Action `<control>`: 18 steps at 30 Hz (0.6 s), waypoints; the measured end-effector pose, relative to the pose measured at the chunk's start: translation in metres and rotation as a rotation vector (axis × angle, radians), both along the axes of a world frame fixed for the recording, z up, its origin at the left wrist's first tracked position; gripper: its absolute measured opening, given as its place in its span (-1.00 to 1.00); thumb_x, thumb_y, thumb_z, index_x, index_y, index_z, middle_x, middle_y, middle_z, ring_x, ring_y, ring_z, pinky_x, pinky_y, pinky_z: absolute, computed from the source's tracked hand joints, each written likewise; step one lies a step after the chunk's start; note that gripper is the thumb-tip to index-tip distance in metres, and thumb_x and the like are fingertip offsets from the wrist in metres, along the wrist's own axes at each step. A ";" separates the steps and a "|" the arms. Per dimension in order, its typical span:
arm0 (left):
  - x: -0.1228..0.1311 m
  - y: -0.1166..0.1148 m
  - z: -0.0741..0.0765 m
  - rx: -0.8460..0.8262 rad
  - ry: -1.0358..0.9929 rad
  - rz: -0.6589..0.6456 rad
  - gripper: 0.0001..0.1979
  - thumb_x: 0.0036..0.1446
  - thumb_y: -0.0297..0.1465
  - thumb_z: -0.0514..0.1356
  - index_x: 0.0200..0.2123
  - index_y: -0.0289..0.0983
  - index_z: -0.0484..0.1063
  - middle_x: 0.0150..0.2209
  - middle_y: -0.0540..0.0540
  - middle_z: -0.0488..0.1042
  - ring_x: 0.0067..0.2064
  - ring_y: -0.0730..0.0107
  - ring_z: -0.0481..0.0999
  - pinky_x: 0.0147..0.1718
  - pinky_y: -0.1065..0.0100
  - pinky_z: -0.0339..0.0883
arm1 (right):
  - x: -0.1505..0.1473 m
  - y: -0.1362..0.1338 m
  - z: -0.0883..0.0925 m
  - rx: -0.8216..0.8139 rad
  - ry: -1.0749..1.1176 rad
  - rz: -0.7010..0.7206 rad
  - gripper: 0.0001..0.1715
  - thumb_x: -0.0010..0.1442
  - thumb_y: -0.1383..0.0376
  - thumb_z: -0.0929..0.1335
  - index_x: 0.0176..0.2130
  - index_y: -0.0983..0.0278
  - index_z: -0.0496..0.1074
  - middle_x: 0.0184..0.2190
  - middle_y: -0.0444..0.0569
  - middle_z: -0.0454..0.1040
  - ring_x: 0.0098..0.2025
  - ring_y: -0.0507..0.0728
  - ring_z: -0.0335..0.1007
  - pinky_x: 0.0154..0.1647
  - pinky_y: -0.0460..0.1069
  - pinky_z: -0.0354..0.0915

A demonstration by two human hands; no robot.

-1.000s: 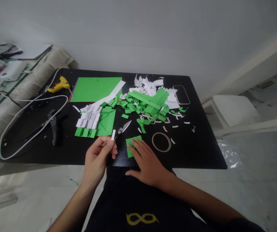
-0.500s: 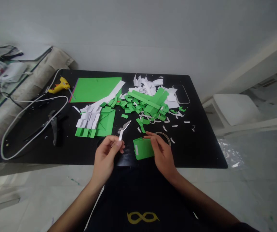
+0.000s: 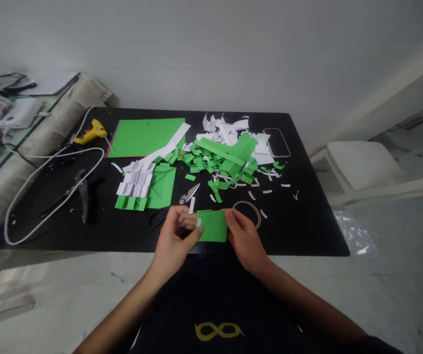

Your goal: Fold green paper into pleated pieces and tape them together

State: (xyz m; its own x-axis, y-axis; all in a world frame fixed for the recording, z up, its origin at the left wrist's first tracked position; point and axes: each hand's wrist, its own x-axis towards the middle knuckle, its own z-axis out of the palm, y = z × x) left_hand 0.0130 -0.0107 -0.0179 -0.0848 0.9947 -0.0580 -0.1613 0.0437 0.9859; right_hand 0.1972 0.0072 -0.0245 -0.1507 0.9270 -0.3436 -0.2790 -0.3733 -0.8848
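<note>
Between my two hands is a folded piece of green paper (image 3: pixel 213 227) with a small white strip on its left side. My left hand (image 3: pixel 176 233) is closed on its left edge, thumb in front near the white strip. A narrow white paper strip (image 3: pixel 192 205) sticks up from the fingers of that same hand. My right hand (image 3: pixel 246 236) pinches the right edge of the green paper. Just beyond my left hand lie scissors (image 3: pixel 189 195), their black handles partly behind the hand. A roll of tape (image 3: pixel 258 216) lies flat behind my right hand.
A heap of green paper pieces (image 3: pixel 229 157) and white scraps (image 3: pixel 226 129) covers the table's middle. Left of it lie a green square with folded strips (image 3: pixel 163 189) and green sheets (image 3: pixel 148 135). A yellow glue gun (image 3: pixel 93 132), white cable (image 3: pixel 7 216) and black tool (image 3: pixel 83 194) occupy the left side.
The green paper has been lifted off the table by my right hand and moved left. My left hand has moved right and now grips its left edge, still with the white strip.
</note>
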 end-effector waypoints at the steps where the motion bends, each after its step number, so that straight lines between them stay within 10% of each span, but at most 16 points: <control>1: -0.002 0.002 0.001 0.028 -0.038 0.009 -0.63 0.12 -0.49 0.47 -0.10 -0.17 0.38 -0.31 0.08 0.54 -0.30 0.52 0.53 -0.23 0.46 0.44 | 0.001 -0.002 0.003 0.074 0.009 0.042 -0.52 0.30 -0.17 0.48 -0.14 0.15 0.65 -0.12 0.01 0.65 -0.03 0.26 0.57 0.05 0.15 0.44; 6: -0.023 0.016 0.007 0.187 -0.123 -0.062 -0.66 0.12 -0.48 0.50 -0.17 -0.21 0.42 -0.36 0.04 0.63 -0.22 0.40 0.65 0.07 0.26 0.51 | 0.004 0.000 0.018 0.216 0.147 0.104 -0.50 0.37 -0.19 0.40 -0.18 0.12 0.68 0.21 0.03 0.58 0.34 0.32 0.41 0.40 0.25 0.27; 12: -0.032 0.031 0.007 0.265 -0.220 -0.211 -0.64 0.11 -0.43 0.54 -0.19 -0.18 0.41 -0.53 0.12 0.53 -0.31 0.38 0.63 0.13 0.12 0.53 | -0.006 0.020 0.021 -0.262 0.356 0.403 -0.47 0.07 0.15 0.67 0.00 0.18 0.60 -0.13 -0.06 0.67 -0.12 0.14 0.63 0.06 0.12 0.49; 18: -0.032 0.035 0.005 0.203 -0.322 -0.221 -0.59 0.05 -0.34 0.59 -0.21 -0.17 0.41 -0.58 0.15 0.49 -0.35 0.38 0.61 0.06 0.14 0.57 | -0.022 0.032 0.019 -0.194 0.235 0.541 -0.44 -0.05 0.19 0.71 -0.06 0.23 0.66 -0.23 -0.12 0.65 -0.16 0.08 0.57 0.07 0.04 0.38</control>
State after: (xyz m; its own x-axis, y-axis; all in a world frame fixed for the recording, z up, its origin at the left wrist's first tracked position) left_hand -0.0194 0.0242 -0.0127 0.1216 0.9809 0.1516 -0.4707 -0.0775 0.8789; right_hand 0.1750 0.0388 -0.0054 -0.6736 0.6224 -0.3987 -0.1846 -0.6639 -0.7246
